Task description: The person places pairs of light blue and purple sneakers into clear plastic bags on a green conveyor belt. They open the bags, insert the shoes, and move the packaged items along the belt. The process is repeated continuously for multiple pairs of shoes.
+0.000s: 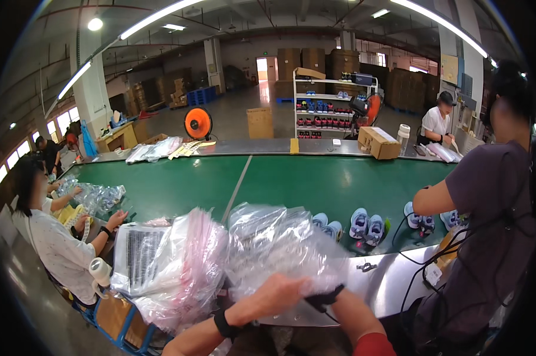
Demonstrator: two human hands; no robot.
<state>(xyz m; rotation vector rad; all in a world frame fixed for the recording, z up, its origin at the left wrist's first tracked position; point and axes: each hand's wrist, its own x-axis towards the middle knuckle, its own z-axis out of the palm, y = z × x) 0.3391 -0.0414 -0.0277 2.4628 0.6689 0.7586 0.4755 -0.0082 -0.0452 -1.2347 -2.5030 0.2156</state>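
Note:
My left hand (pixel 275 295) is closed on the near edge of a clear plastic bag (pixel 280 252), its fingers bent over the film. The wrinkled bag spreads out ahead of it over the table edge. From the lower right comes my right forearm (pixel 356 317), with a dark band at the wrist. The bag and glare cover my right hand, so its fingers do not show. Left of the bag lies a heap of clear and pinkish plastic bags (pixel 200 261). A pair of light blue sneakers (pixel 327 226) stands just beyond the bag, partly covered by it.
A green conveyor belt (pixel 179 178) runs across ahead. More sneakers (pixel 367 226) stand to the right, beside a co-worker in a dark shirt (pixel 476 219) with hanging black cables. Another co-worker (pixel 63 237) sits at left near a white bottle (pixel 100 270). A cardboard box (pixel 379 144) stands across the belt.

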